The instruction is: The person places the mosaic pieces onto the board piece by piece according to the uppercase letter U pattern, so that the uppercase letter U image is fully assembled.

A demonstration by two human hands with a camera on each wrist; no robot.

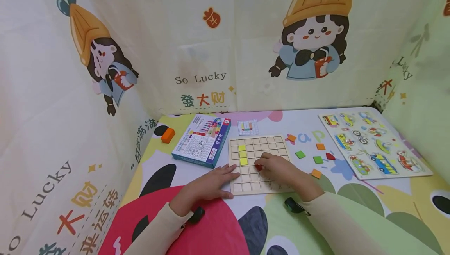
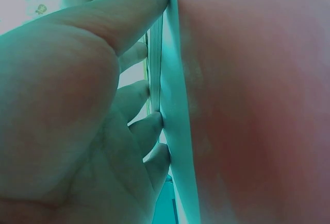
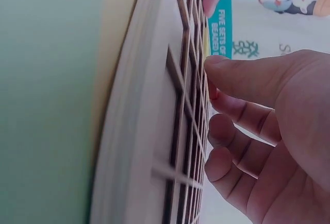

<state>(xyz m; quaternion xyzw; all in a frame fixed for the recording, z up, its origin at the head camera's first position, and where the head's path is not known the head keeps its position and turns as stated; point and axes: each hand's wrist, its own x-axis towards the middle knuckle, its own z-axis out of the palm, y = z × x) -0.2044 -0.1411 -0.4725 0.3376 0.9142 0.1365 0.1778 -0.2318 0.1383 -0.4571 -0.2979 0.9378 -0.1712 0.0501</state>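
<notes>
Fingers of the right hand (image 1: pixel 281 170) were pinched on a red piece (image 1: pixel 258 167) at the grid board (image 1: pixel 251 186). To their left, three yellow tiles (image 1: pixel 243 154) were set in one column; on the fingers' near side, open room was left by bare cells. The board's left edge was touched by the left hand (image 1: pixel 212 182), fingers extended, nothing gripped. Rightward, past the edge, two green tiles (image 1: pixel 318 159) were scattered.

Left grip (image 1: pixel 212 183) palm-down, thumb well apart, right grip (image 1: pixel 279 169) in a thumb-and-forefinger pinch
</notes>
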